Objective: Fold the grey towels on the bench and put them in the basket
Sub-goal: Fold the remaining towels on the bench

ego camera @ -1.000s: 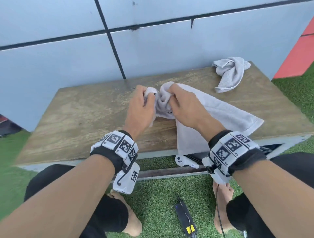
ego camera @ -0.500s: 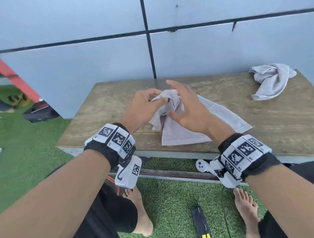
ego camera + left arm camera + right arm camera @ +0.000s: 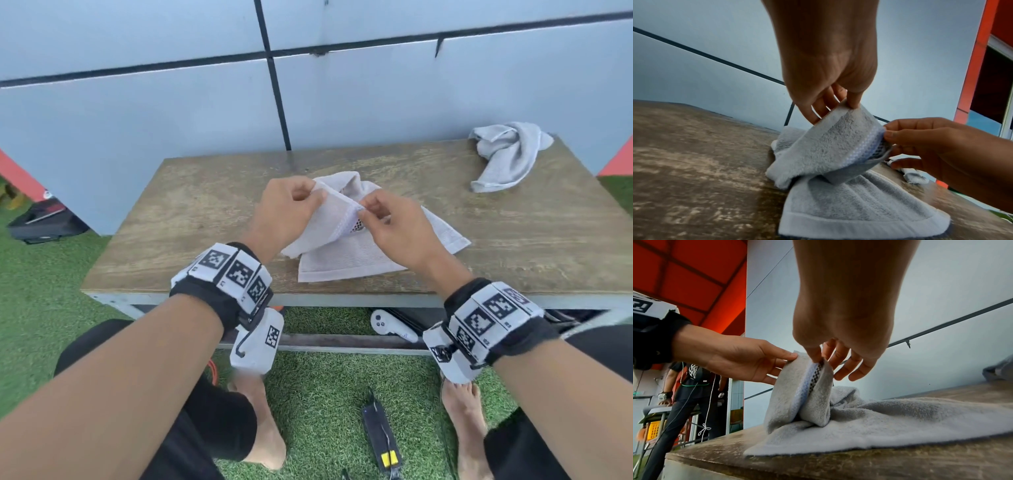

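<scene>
Pinching towel hem, both hands | head only: crumpled towel

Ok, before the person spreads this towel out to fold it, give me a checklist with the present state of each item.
1. Left hand pinches the grey terry towel's edge: ok.
2. Right hand pinches the same edge: ok.
3. Towel lies flat: not ok, bunched and partly lifted.
4. Bare room on the wooden bench top: ok.
5. Second crumpled grey towel apart, at the far right corner: ok.
6. Basket in reach: cannot tell.
</scene>
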`<state>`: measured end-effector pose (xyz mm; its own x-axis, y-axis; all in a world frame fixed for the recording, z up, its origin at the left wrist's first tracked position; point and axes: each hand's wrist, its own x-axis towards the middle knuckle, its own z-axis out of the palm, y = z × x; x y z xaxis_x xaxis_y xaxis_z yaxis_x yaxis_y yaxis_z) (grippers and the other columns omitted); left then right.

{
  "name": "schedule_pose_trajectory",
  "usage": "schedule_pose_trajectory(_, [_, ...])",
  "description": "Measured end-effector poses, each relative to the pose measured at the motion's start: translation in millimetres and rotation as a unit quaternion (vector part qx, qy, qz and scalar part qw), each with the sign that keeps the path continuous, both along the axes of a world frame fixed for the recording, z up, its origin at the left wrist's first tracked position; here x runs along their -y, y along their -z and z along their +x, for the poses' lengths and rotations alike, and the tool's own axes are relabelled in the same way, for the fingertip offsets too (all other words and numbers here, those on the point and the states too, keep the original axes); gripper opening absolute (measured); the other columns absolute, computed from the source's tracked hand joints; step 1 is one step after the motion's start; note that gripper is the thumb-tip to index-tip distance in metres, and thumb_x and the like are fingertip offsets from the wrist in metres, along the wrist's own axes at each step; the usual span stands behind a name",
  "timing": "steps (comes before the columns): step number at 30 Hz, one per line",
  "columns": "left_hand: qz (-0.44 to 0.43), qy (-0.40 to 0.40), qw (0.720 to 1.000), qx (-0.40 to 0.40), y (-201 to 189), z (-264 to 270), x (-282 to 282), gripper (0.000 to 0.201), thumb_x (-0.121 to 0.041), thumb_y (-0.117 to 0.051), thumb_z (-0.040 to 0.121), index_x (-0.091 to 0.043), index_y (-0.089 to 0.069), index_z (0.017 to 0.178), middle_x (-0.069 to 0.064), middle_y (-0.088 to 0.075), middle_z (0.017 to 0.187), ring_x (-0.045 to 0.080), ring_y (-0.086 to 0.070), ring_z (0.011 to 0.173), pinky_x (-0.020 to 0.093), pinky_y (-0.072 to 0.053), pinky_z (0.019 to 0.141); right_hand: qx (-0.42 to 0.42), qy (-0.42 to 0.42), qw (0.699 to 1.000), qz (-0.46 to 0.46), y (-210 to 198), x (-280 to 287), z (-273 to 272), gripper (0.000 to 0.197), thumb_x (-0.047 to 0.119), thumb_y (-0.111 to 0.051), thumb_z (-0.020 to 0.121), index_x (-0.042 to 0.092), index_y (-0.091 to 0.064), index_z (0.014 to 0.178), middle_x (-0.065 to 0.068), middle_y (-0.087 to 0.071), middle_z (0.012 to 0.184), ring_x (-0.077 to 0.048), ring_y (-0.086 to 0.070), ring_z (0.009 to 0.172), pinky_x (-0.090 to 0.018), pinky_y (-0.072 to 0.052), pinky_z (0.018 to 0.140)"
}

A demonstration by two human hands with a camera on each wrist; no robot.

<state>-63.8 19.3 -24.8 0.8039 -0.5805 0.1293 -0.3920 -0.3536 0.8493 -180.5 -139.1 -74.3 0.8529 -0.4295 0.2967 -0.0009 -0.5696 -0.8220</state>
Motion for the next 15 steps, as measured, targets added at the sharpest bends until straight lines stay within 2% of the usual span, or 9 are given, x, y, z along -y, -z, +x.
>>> schedule_pose_trajectory(1, [-0.006,0.015,1.000,0.004,-1.5,-3.7,3.7,0.013,-0.017,-0.065,0.096,-0.014,-0.073,0.086,-0.003,-0.076,0.086,-0.004,-0.064,0.066,0.011,-0.047,0.059,0.001,-0.007,1.000,-0.001,-2.1,-0.1,-0.9,0.001,0.022,-0.066,0.095,0.021,-0.066,0.096,0.013,-0.068,0.086,-0.008,-0.062,0.083,-0.021,-0.048,0.077])
schedule_pose_trajectory(3, [-0.003,0.052,0.999,0.012,-3.4,-11.4,12.1,0.012,-0.016,-0.065,0.095,-0.015,-0.072,0.086,-0.002,-0.076,0.081,-0.004,-0.060,0.060,0.011,-0.043,0.057,0.009,-0.027,0.999,-0.014,-4.3,-1.6,-2.9,0.002,0.025,-0.067,0.095,0.023,-0.066,0.095,0.019,-0.065,0.084,-0.001,-0.058,0.080,-0.014,-0.043,0.074])
schedule_pose_trajectory(5, [0.010,0.089,0.996,0.018,-3.3,-19.2,19.2,0.011,-0.018,-0.065,0.096,-0.010,-0.072,0.092,0.008,-0.075,0.078,0.001,-0.052,0.052,0.014,-0.039,0.053,0.026,-0.036,0.998,-0.043,-4.5,-1.9,-6.0,0.014,0.024,-0.066,0.095,0.024,-0.061,0.082,0.016,-0.057,0.070,-0.003,-0.051,0.071,-0.019,-0.041,0.069])
schedule_pose_trajectory(7, [0.014,0.099,0.995,0.020,0.4,-23.4,24.0,0.013,-0.018,-0.064,0.096,-0.006,-0.068,0.094,0.015,-0.065,0.067,0.001,-0.038,0.045,0.015,-0.032,0.049,0.036,-0.019,0.997,-0.063,-1.7,0.5,-8.0,0.025,0.025,-0.066,0.095,0.012,-0.059,0.075,0.007,-0.051,0.066,-0.007,-0.045,0.067,-0.023,-0.039,0.066])
schedule_pose_trajectory(9, [0.020,0.093,0.995,0.019,7.3,-22.1,24.7,0.016,-0.018,-0.065,0.096,-0.003,-0.065,0.091,0.005,-0.051,0.057,0.001,-0.032,0.045,0.015,-0.028,0.048,0.037,0.002,0.996,-0.078,-0.4,3.6,-9.4,0.026,0.027,-0.067,0.094,0.010,-0.062,0.074,0.003,-0.053,0.071,-0.007,-0.047,0.073,-0.018,-0.035,0.068])
schedule_pose_trajectory(12, [0.081,0.094,0.992,0.018,19.0,-17.3,22.3,0.026,-0.022,-0.066,0.095,0.003,-0.063,0.089,0.005,-0.052,0.067,0.007,-0.038,0.054,0.017,-0.031,0.050,0.013,0.032,0.996,-0.080,-0.9,10.1,-12.7,0.020,0.025,-0.067,0.094,0.014,-0.069,0.078,-0.004,-0.064,0.082,-0.017,-0.055,0.082,-0.026,-0.040,0.075])
schedule_pose_trajectory(13, [0.102,0.099,0.990,0.016,23.0,-15.6,21.2,0.026,-0.022,-0.066,0.095,0.002,-0.063,0.085,0.005,-0.053,0.067,0.008,-0.040,0.055,0.017,-0.032,0.051,0.007,0.038,0.997,-0.072,-1.3,12.4,-14.5,0.017,0.023,-0.066,0.095,0.013,-0.070,0.081,-0.004,-0.066,0.084,-0.017,-0.057,0.083,-0.025,-0.043,0.078])
schedule_pose_trajectory(15, [0.118,0.117,0.986,0.004,26.8,-18.6,19.2,0.022,-0.017,-0.066,0.095,-0.011,-0.063,0.074,-0.003,-0.050,0.059,0.002,-0.037,0.046,0.014,-0.031,0.048,-0.001,0.036,0.998,-0.047,-2.3,14.7,-19.1,0.010,0.020,-0.067,0.094,0.011,-0.071,0.092,0.000,-0.069,0.088,-0.013,-0.060,0.086,-0.009,-0.043,0.078])
